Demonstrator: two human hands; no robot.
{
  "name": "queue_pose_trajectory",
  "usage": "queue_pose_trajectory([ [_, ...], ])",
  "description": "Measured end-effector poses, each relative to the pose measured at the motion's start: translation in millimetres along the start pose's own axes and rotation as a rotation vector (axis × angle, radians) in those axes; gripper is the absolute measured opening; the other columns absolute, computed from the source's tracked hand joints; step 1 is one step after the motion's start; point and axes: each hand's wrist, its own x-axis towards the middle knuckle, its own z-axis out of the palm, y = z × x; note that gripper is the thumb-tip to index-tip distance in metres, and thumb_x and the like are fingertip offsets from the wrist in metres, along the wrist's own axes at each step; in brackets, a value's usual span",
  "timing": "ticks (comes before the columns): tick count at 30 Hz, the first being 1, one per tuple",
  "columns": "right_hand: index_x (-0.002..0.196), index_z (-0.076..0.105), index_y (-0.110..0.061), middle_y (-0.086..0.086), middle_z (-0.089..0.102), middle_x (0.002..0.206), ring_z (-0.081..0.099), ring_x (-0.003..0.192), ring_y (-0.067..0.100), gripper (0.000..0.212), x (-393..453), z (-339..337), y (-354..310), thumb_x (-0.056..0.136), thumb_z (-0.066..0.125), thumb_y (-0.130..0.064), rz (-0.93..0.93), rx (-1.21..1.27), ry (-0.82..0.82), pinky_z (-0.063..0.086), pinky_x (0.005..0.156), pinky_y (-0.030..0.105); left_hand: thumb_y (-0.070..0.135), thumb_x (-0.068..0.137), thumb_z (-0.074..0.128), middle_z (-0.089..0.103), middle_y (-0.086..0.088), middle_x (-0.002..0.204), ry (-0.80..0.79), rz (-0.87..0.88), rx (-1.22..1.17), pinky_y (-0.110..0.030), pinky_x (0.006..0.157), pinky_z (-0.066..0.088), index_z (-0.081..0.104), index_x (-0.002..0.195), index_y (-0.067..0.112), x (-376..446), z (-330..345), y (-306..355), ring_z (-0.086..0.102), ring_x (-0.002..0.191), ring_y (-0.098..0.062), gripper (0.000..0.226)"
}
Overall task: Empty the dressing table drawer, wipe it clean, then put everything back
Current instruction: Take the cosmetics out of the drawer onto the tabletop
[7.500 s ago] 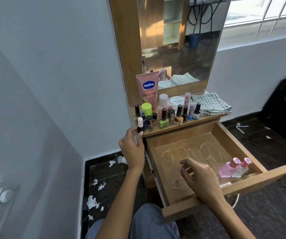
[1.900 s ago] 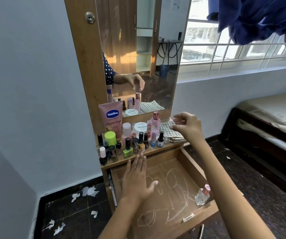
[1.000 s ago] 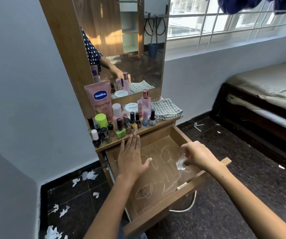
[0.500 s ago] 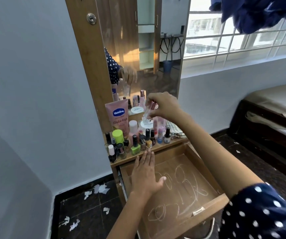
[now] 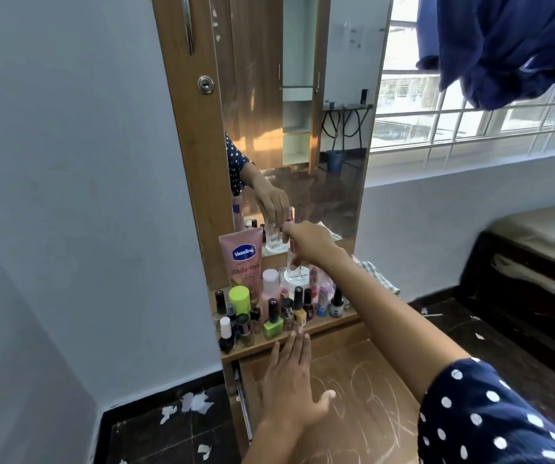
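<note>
The wooden drawer (image 5: 356, 356) is pulled out below the shelf, its floor bare and marked with chalk scribbles. My left hand (image 5: 291, 380) hovers flat over the drawer's back left part, fingers straight. My right hand (image 5: 309, 241) reaches over the dressing table shelf (image 5: 323, 324) and pinches the top of a clear glass perfume bottle (image 5: 294, 267), which stands on a white jar at the back. Several nail polish bottles (image 5: 272, 321) crowd the shelf front. A pink Vaseline tube (image 5: 244, 259) leans against the mirror.
A checked cloth (image 5: 374, 272) lies at the shelf's right end, mostly behind my arm. The mirror (image 5: 302, 128) rises behind the shelf. A bed (image 5: 537, 249) stands at right. Torn paper scraps (image 5: 192, 401) litter the dark floor at left.
My right hand took the clear bottle out of the drawer and carried it up to the shelf, lowering it onto the white jar. My left hand stayed over the drawer.
</note>
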Motion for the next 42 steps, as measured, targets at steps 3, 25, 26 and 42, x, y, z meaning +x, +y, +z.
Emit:
queue_pose_trajectory([
  [3, 0.121, 0.053, -0.013, 0.005, 0.063, 0.115, 0.062, 0.101, 0.024, 0.06, 0.9, -4.8, 2.9, 0.069, 0.084, -0.015, 0.055, 0.003, -0.052, 0.039, 0.068, 0.03, 0.077, 0.057, 0.046, 0.053, -0.006, 0.136, -0.014, -0.015, 0.006, -0.038, 0.105, 0.017, 0.059, 0.127, 0.009, -1.3, -1.0, 0.5, 0.052, 0.124, -0.019, 0.099],
  [25, 0.104, 0.064, -0.028, -0.018, 0.067, 0.087, 0.065, 0.08, -0.005, 0.029, -257.5, 108.7, -34.4, 0.08, 0.076, -0.017, 0.31, 0.648, 0.413, 0.058, 0.067, 0.026, 0.036, 0.098, 0.043, -0.001, 0.0, 0.16, 0.212, 0.092, -0.005, -0.029, 0.111, -0.011, 0.008, 0.152, 0.015, -27.4, -16.9, -7.5, -0.005, 0.146, -0.011, 0.067],
  [26, 0.105, 0.063, -0.029, -0.02, 0.067, 0.088, 0.064, 0.08, -0.006, 0.029, -262.0, 115.5, -41.6, 0.081, 0.075, -0.018, 0.303, 0.651, 0.378, 0.058, 0.068, 0.026, 0.033, 0.097, 0.045, 0.007, -0.001, 0.159, 0.238, 0.096, -0.035, -0.028, 0.112, -0.006, 0.016, 0.152, 0.015, -39.1, -17.4, -10.5, 0.002, 0.146, -0.012, 0.064],
  [42, 0.107, 0.065, -0.027, -0.013, 0.069, 0.097, 0.065, 0.089, 0.006, 0.021, -263.7, 151.6, -94.7, 0.089, 0.062, -0.017, 0.204, 0.558, 0.133, 0.052, 0.072, 0.025, 0.027, 0.097, 0.049, 0.052, 0.002, 0.138, 0.392, -0.051, -0.244, -0.03, 0.111, 0.026, 0.053, 0.134, 0.016, -124.6, -9.0, -65.4, 0.042, 0.13, -0.01, 0.039],
])
